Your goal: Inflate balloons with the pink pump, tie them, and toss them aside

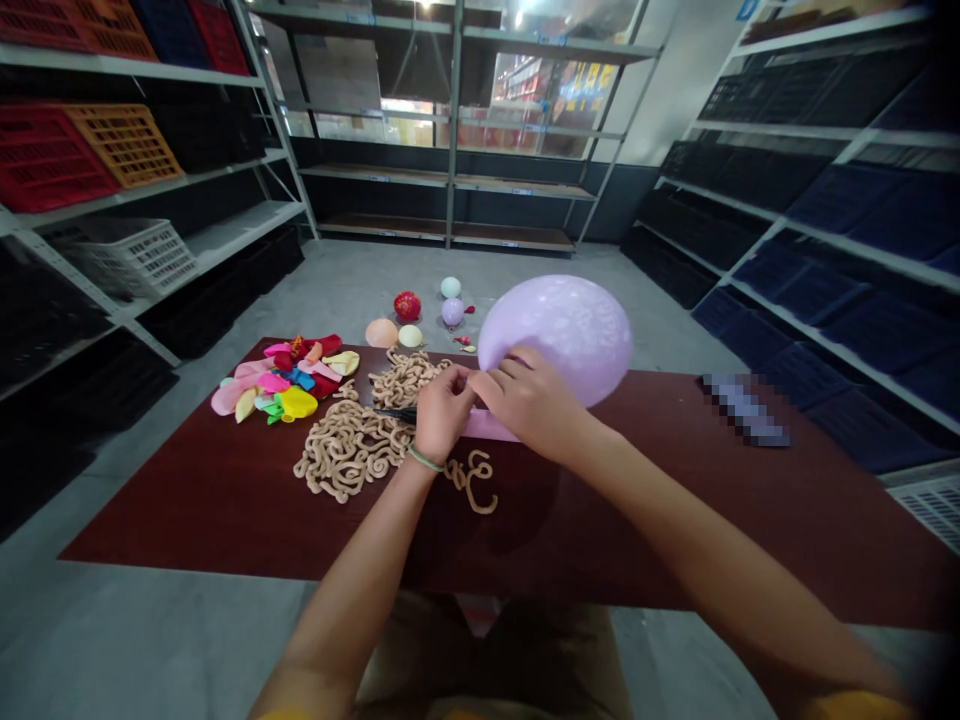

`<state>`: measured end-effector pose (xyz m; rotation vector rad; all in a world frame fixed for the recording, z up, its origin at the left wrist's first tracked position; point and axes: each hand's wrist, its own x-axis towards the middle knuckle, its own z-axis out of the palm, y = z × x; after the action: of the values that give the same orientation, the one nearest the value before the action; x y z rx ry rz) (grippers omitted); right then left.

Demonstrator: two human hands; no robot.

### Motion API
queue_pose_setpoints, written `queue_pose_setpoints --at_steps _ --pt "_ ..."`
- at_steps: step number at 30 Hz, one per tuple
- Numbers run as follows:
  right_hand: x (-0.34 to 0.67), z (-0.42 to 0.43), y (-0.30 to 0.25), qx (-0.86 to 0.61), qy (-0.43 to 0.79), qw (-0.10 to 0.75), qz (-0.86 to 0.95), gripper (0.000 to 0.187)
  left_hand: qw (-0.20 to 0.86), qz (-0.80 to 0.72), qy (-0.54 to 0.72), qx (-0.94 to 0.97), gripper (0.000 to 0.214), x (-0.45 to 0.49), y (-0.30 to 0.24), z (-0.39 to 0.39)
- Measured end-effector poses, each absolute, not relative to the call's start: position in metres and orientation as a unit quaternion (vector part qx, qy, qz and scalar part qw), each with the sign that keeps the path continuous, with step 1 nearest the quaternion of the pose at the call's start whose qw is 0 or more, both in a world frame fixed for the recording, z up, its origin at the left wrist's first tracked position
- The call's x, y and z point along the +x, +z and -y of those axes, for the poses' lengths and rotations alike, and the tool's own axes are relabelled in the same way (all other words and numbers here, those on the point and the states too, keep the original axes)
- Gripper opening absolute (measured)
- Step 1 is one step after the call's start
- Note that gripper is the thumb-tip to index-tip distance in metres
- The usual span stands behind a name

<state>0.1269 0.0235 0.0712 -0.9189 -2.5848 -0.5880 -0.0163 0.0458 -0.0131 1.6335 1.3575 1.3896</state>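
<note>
Head view: the inflated lilac balloon (562, 330) is held over the far middle of the table (225, 500). Its neck is pinched by closed fingers of the left hand (442, 410) and right hand (534, 400). Beige cord pieces (349, 450) are heaped just left, with deflated balloons (281, 385) at far left.

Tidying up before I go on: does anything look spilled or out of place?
Yes. Five small inflated balloons lie on the floor beyond the table, with red scraps beside them, perhaps burst pieces. The cord pieces sprawl loose on the table. The held lilac balloon looks intact.
</note>
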Motion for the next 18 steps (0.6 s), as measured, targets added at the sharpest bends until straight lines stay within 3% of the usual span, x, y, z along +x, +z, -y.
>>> queue_pose_setpoints --at_steps 3,7,13,18 --pt "0.133 -0.040 0.075 -0.303 -0.205 0.139 0.920 0.024 0.307 -0.519 0.520 0.606 0.010 -0.015 -0.014 -0.049" --pt "0.146 -0.058 0.069 -0.364 -0.118 0.197 0.903 0.016 0.448 -0.462 0.555 0.527 0.014 -0.011 -0.019 -0.054" --pt "0.158 -0.075 0.068 -0.391 -0.024 0.248 0.886 0.023 0.545 -0.346 0.568 0.510 0.030 -0.007 -0.020 -0.054" --pt "0.162 -0.075 0.073 -0.376 0.024 0.250 0.892 0.026 0.634 -0.309 0.534 0.466 0.025 -0.011 -0.016 -0.054"
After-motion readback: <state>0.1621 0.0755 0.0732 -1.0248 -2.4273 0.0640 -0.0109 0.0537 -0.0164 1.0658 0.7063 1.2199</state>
